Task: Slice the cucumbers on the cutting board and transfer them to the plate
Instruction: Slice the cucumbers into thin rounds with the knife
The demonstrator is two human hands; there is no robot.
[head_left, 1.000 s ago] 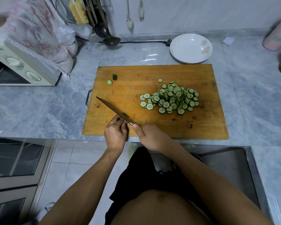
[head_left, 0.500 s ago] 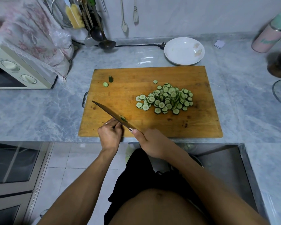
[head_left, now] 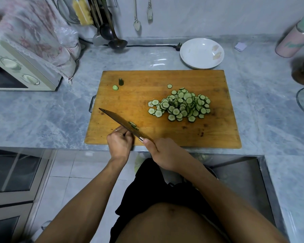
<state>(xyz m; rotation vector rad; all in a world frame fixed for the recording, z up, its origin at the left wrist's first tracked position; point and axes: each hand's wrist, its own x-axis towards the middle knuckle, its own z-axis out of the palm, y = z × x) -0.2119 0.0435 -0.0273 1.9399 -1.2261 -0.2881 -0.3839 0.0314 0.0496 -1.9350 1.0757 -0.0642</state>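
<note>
I am holding the knife (head_left: 125,124) in my right hand (head_left: 162,152); left hand (head_left: 119,143) fingers are wiping clinging slices beside the edge, risking a cut. Cucumber slices (head_left: 182,105) are lying piled on the cutting board (head_left: 218,134); plate (head_left: 201,53) is sitting beyond.

Knife (head_left: 123,122) handle hidden inside right hand (head_left: 162,152).

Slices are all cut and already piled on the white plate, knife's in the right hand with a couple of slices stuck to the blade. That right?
Not quite. The head view shows the cucumber slices piled on the cutting board; the white plate behind it holds none. The rest stands: the right hand holds the knife, with slices stuck to its blade.
</note>
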